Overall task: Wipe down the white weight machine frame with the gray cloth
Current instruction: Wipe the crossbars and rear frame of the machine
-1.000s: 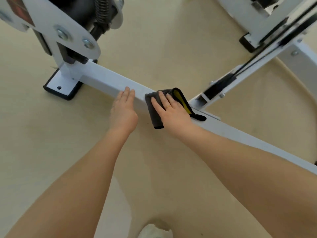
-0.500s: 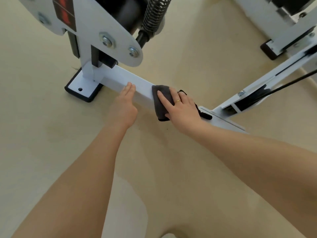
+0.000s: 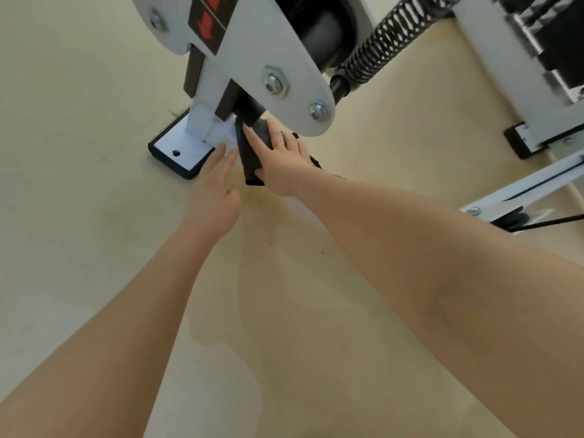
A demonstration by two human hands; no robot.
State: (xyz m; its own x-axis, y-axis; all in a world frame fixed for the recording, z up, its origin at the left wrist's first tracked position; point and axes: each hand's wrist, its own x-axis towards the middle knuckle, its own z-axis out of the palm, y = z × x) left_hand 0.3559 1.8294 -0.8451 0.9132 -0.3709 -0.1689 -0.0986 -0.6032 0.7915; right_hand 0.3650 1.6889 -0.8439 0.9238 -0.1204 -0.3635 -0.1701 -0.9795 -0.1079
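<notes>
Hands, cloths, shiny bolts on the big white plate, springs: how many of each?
Hands: 2, left hand and right hand
Gray cloth: 1
Bolts: 3
Spring: 1
Total: 7

Both bare forearms reach forward from the lower corners and converge toward the middle. The left hand (image 3: 212, 197) lies palm down with its fingers straight and close together, pointing ahead and slightly right, the thumb tucked along its right edge; it holds nothing. The right hand (image 3: 284, 162) sits just ahead and to the right of it, nearly touching, palm down, fingers spread and straight, pressing flat on the cloth (image 3: 251, 153) beneath them. A gold ring (image 3: 278, 145) shows on 1 finger of the right hand.
</notes>
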